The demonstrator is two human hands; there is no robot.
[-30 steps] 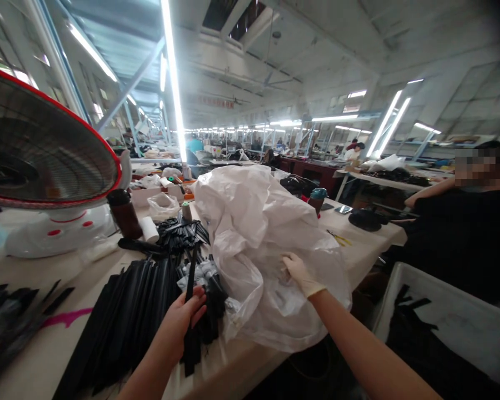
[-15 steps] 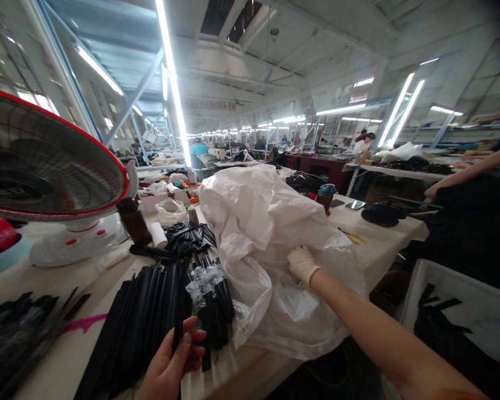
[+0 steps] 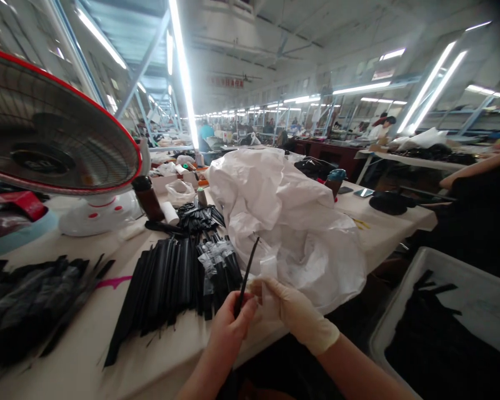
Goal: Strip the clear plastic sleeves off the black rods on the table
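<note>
While the left hand (image 3: 229, 328) pinches a thin black strip (image 3: 246, 271) above the tabletop (image 3: 66, 344) edge, the gloved right hand (image 3: 302, 319) clamps its fingers on a small clear sleeve (image 3: 269, 269) beside it. Pairing them seems the step in hand; that needs tip and mouth aligned.
</note>
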